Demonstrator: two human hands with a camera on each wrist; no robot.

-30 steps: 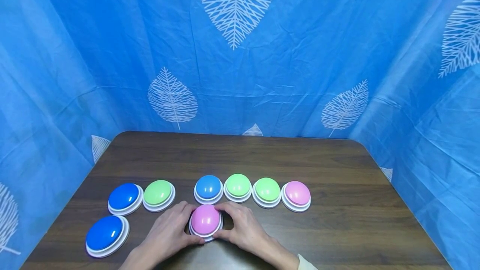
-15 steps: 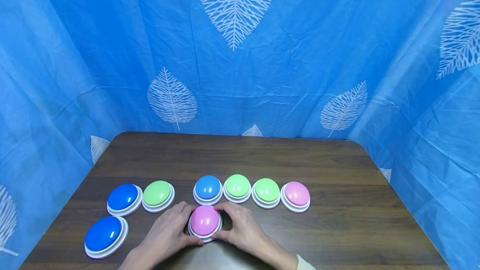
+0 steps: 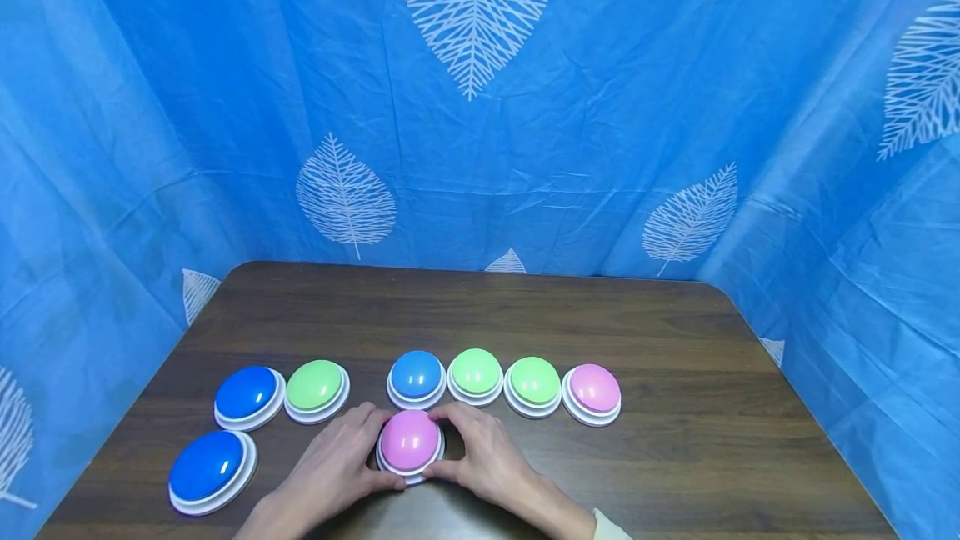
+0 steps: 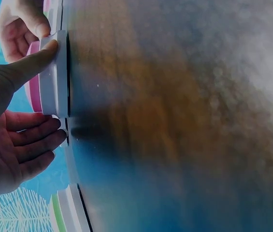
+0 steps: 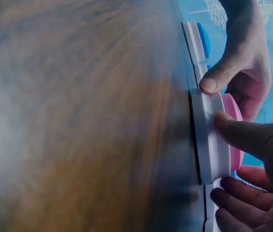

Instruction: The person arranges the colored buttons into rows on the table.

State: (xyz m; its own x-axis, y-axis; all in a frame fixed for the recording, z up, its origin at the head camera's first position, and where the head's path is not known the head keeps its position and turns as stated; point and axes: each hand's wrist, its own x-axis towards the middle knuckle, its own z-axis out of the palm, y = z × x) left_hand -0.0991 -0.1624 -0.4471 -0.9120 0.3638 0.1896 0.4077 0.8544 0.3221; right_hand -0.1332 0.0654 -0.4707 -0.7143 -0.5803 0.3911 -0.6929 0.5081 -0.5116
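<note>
A pink dome-topped push button (image 3: 410, 440) on a round white base sits near the front middle of the wooden table, between both hands. My left hand (image 3: 339, 457) grips its left side, thumb at the near edge of the base and fingers round the far side. From the right, my right hand (image 3: 483, 452) grips it the same way. In the left wrist view the left thumb (image 4: 42, 55) lies on the white rim of the pink button (image 4: 33, 104). The right wrist view shows the right thumb (image 5: 237, 130) on that base.
Just behind stands a row: a light blue button (image 3: 417, 374), two green buttons (image 3: 476, 370) and another pink button (image 3: 595, 387). On the left are a green button (image 3: 316, 386) and two dark blue buttons (image 3: 246, 393). A blue leaf-print curtain (image 3: 570, 148) hangs behind the table (image 3: 675, 340).
</note>
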